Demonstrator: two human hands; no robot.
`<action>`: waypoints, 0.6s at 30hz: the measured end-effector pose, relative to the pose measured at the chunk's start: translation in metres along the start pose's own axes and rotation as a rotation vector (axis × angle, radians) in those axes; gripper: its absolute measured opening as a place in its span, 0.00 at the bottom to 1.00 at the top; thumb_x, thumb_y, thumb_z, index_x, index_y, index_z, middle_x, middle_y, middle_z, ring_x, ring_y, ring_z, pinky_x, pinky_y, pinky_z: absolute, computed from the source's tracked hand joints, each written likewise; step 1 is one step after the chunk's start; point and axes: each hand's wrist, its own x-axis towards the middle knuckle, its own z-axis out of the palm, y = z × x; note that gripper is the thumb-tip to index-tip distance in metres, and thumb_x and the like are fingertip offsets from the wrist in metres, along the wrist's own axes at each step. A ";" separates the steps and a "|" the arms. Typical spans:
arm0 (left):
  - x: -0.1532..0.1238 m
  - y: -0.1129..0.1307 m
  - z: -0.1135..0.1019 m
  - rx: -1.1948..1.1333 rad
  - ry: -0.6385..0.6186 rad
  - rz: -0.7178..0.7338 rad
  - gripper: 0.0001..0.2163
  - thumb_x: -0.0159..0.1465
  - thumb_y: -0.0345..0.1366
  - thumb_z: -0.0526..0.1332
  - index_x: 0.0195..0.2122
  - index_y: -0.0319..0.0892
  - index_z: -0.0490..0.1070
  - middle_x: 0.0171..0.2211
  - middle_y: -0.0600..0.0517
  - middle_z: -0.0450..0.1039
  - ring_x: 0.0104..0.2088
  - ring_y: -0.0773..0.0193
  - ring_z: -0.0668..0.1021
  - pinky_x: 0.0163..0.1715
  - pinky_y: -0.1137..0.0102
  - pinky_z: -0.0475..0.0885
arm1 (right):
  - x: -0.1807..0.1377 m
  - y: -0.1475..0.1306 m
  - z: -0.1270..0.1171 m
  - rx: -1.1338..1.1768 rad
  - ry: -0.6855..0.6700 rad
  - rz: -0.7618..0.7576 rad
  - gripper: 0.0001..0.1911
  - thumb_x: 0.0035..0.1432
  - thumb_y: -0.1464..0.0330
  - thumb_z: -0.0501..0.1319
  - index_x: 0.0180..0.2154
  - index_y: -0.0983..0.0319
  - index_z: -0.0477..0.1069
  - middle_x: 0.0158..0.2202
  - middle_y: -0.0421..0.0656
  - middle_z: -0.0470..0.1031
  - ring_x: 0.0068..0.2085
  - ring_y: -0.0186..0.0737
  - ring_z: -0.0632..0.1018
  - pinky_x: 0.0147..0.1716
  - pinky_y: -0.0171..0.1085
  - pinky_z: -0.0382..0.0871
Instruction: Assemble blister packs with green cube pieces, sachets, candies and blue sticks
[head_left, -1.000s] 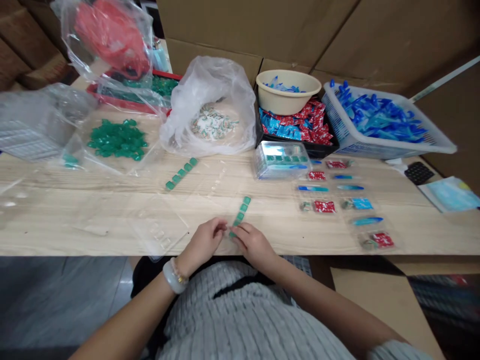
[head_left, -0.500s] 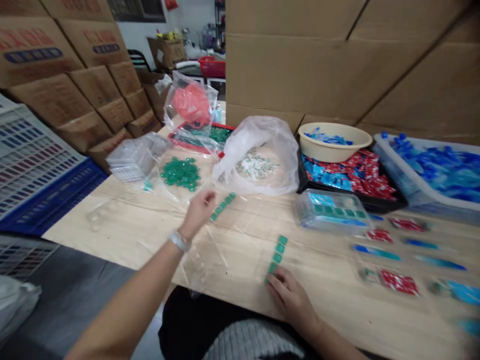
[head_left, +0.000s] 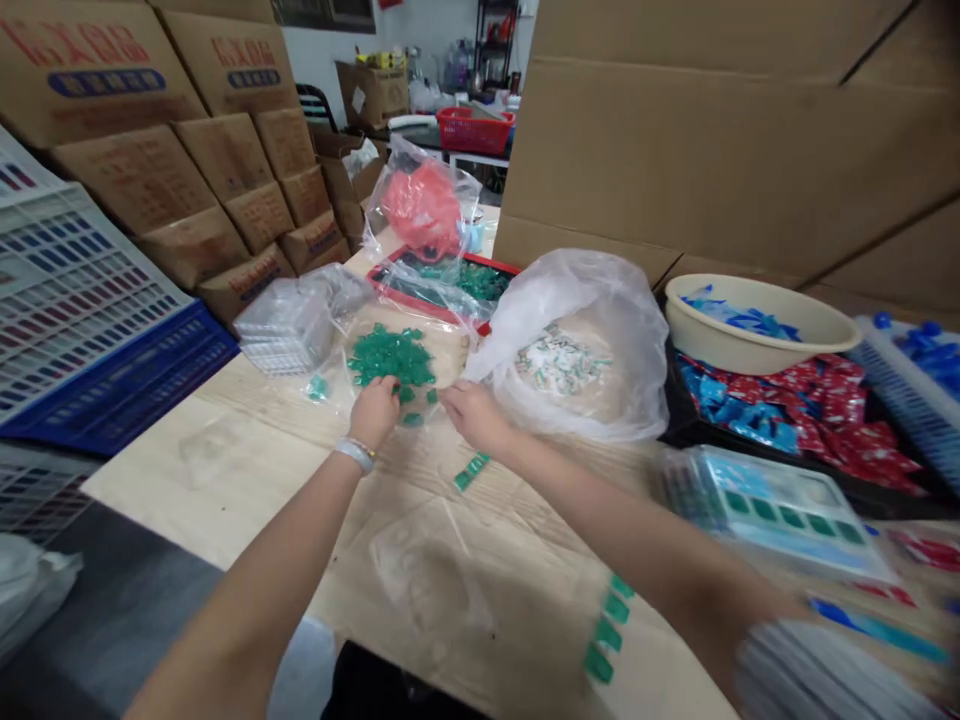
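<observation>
A pile of small green square pieces (head_left: 390, 355) lies on a clear plastic sheet at the table's far left. My left hand (head_left: 375, 412) is at the pile's near edge, its fingers pinched on a green piece. Opposite it, my right hand (head_left: 474, 412) has thumb and fingers together at another green piece (head_left: 431, 396). One loose green piece (head_left: 412, 420) lies between the hands. Below my right wrist is a short row of green pieces (head_left: 471, 471). Another row of green pieces (head_left: 607, 630) lies near the front, partly hidden by my right forearm.
A clear bag of small white and green bits (head_left: 562, 365) stands right of my hands. Behind are a red-rimmed tray (head_left: 379, 275) and stacked clear cases (head_left: 281, 325). On the right are a cream basin (head_left: 757, 335), red and blue packets (head_left: 832, 400) and a clear box (head_left: 787, 500).
My right hand has left the front row of green pieces and reached forward and left to the pile. My left hand has moved to the pile's edge. The view has swung left.
</observation>
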 end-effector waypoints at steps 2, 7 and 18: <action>-0.001 -0.003 -0.006 -0.202 0.057 -0.035 0.13 0.53 0.26 0.52 0.39 0.39 0.69 0.36 0.45 0.68 0.42 0.57 0.70 0.46 0.63 0.62 | 0.040 -0.005 0.019 -0.092 -0.149 0.029 0.12 0.55 0.76 0.50 0.35 0.65 0.71 0.35 0.50 0.72 0.40 0.42 0.72 0.38 0.37 0.64; -0.006 0.004 -0.016 -1.168 -0.030 -0.458 0.11 0.49 0.24 0.51 0.33 0.37 0.69 0.25 0.51 0.67 0.30 0.64 0.72 0.35 0.66 0.68 | 0.060 0.000 0.037 -0.096 -0.206 0.036 0.10 0.52 0.75 0.53 0.35 0.66 0.71 0.36 0.50 0.73 0.40 0.43 0.72 0.39 0.38 0.63; -0.060 0.074 0.000 -1.505 -0.453 -0.353 0.06 0.48 0.31 0.64 0.26 0.33 0.72 0.23 0.50 0.72 0.24 0.70 0.72 0.26 0.76 0.67 | -0.030 0.019 0.011 1.213 -0.047 0.301 0.09 0.45 0.66 0.61 0.27 0.63 0.63 0.20 0.35 0.67 0.22 0.30 0.68 0.24 0.31 0.62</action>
